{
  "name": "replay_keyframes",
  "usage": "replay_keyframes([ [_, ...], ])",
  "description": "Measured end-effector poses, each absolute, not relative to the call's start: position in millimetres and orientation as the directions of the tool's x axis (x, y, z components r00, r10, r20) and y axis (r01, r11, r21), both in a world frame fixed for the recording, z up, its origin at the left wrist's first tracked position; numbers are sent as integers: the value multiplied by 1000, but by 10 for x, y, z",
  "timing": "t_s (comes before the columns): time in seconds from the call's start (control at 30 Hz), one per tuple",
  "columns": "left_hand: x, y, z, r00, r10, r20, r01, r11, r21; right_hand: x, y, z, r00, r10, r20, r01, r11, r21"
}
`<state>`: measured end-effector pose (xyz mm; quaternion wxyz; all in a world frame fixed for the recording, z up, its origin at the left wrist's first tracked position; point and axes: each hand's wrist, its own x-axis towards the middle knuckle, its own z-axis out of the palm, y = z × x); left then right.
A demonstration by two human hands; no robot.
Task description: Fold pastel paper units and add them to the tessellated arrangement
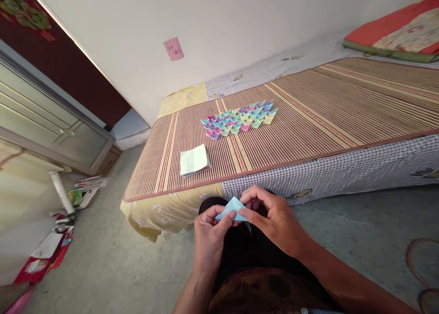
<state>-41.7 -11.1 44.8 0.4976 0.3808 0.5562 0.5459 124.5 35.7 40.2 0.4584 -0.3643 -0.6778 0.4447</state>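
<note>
A light blue sheet of folded paper [233, 206], peaked at the top like a triangle, is held up above my lap. My left hand [211, 231] pinches its left side, thumb lying across the front. On the right edge, my right hand [270, 218] grips it between thumb and bent fingers. Part of the lower paper is hidden behind the fingers. Beyond the hands, a stack of pale green square paper [194, 160] lies near the mat's front edge. Farther back stand rows of small folded paper boats [240, 118] in several pastel colours.
The bed carries a striped bamboo mat [308, 103] over checked and yellow sheets. Folded red bedding [398, 28] lies at the far right. A pink note [173, 48] is on the wall. Books [87, 188] and red items sit on the floor at left.
</note>
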Motion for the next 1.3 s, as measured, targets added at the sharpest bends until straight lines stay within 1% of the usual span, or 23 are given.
replay_keyframes([
  [0.07, -419, -109, 441, -227, 962, -152, -141, 122, 982, 1269, 349, 385, -280, 884, 376, 103, 417, -903],
  [0.17, -410, -108, 444, -222, 963, -153, -137, 125, 983, 1287, 348, 360, -289, 840, 459, 123, 508, -852],
  [0.37, -386, -124, 481, -159, 978, -136, -109, 120, 987, 1288, 356, 336, -290, 825, 485, 123, 535, -836],
  [0.5, -383, -129, 494, -152, 980, -128, -97, 114, 989, 1293, 348, 352, -293, 825, 483, 120, 533, -838],
  [0.8, -396, -140, 492, -99, 984, -149, -99, 139, 985, 1277, 327, 381, -314, 845, 433, 119, 488, -865],
  [1.07, -398, -153, 512, -82, 985, -152, -59, 147, 987, 1281, 299, 401, -334, 897, 290, 123, 346, -930],
  [1.2, -395, -158, 526, -80, 986, -148, -67, 143, 987, 1306, 313, 428, -371, 906, 202, 80, 248, -966],
  [1.3, -392, -158, 531, -77, 987, -141, -75, 135, 988, 1319, 331, 447, -407, 892, 199, 59, 243, -968],
])
